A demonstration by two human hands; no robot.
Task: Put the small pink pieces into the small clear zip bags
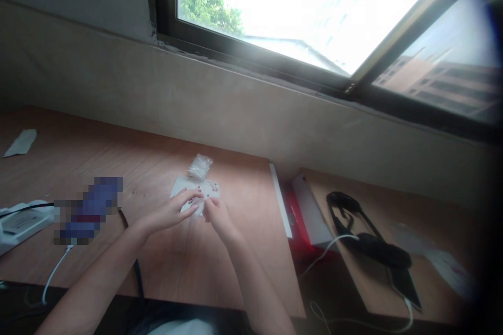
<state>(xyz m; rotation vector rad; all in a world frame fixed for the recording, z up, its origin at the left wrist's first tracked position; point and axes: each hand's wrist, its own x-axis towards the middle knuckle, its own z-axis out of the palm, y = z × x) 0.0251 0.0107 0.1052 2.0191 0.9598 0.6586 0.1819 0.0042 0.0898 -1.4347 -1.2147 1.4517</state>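
A white sheet (pixel 178 186) dotted with several small dark spots or pieces lies on the wooden table, partly covered by both hands. My left hand (pixel 176 209) rests over its left part, fingers stretched out and thumb apart. Close by on the right, my right hand (pixel 216 213) has its fingertips pinched together at the sheet's edge. Whatever is in that pinch is too small to make out. Just beyond the sheet sits a crinkled clear plastic packet (pixel 200 166), touched by neither hand.
Left on the table (pixel 129 162) are a blurred-out blue object (pixel 92 212), a white power strip (pixel 27 225), cables and a paper scrap (pixel 21 142). Across a gap with a red item (pixel 296 220), a second table bears a black headset-like object (pixel 369 241) and a phone-like slab (pixel 404 285).
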